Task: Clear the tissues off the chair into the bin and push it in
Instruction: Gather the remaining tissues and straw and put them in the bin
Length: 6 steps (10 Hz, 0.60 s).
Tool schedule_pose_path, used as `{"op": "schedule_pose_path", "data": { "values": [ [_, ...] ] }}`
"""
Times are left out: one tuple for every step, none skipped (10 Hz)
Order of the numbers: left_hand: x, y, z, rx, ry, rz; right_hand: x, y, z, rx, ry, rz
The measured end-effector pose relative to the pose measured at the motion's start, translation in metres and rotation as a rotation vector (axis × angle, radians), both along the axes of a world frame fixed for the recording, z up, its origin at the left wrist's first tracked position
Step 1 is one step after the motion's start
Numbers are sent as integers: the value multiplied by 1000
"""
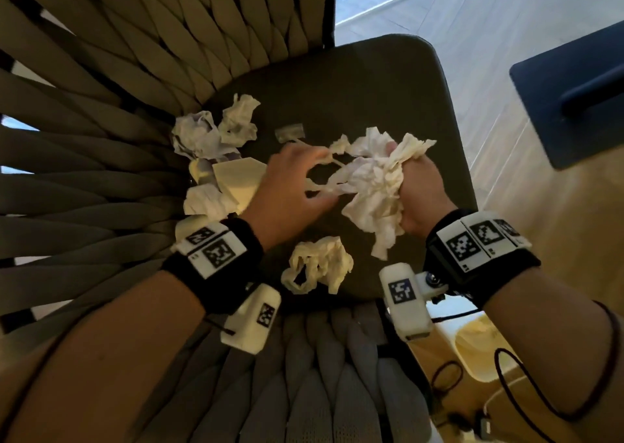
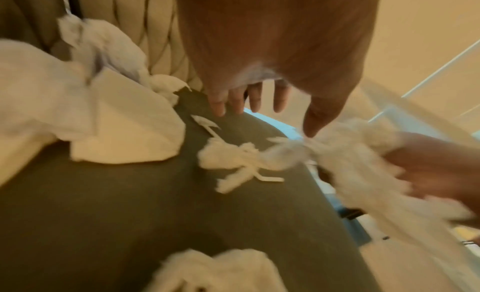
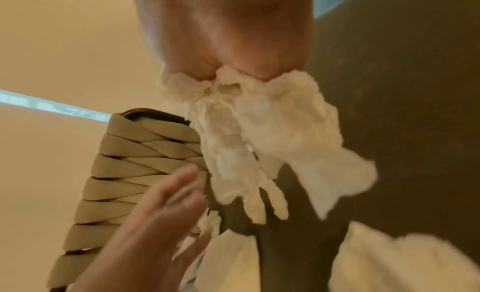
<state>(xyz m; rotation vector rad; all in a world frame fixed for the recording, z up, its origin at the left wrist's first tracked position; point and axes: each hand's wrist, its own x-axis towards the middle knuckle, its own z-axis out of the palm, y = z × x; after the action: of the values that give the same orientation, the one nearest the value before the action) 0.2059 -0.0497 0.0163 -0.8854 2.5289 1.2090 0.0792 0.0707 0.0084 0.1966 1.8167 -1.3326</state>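
Observation:
The chair's dark seat (image 1: 371,88) is strewn with crumpled white tissues. My right hand (image 1: 418,186) grips a large bunch of tissues (image 1: 374,186) just above the seat's right side; in the right wrist view the bunch (image 3: 272,122) hangs from the fist. My left hand (image 1: 290,186) is spread beside it, its straight fingers (image 2: 279,99) touching the torn strips (image 2: 233,163) that trail from the bunch. Loose wads lie near the backrest (image 1: 199,135), (image 1: 239,120), (image 1: 209,199), and one lies at the front (image 1: 319,263).
A flat cream paper (image 1: 236,179) and a small clear wrapper (image 1: 289,132) lie on the seat. The woven backrest (image 1: 101,138) curves round the left. A pale container (image 1: 479,351) stands on the floor at lower right. A dark blue object (image 1: 574,98) stands at right.

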Motion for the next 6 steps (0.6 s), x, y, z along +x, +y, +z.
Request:
{"op": "schedule_pose_path", "data": {
  "values": [
    [2, -18, -23, -106, -315, -99, -16, 15, -2, 67, 70, -50],
    [-9, -6, -48, -164, -469, -341, -25, 34, -3, 85, 83, -59],
    [-14, 22, -62, -229, -508, -538, -29, 56, 1, 99, 98, -123],
    [-10, 45, -68, -313, -464, -589, -30, 70, -2, 116, 70, -126],
    [-8, 55, -65, -280, -416, -601, -29, 81, -10, 121, 37, -140],
    [4, 53, -61, -217, -453, -704, -23, 86, -17, 104, -3, -127]
  ]
}}
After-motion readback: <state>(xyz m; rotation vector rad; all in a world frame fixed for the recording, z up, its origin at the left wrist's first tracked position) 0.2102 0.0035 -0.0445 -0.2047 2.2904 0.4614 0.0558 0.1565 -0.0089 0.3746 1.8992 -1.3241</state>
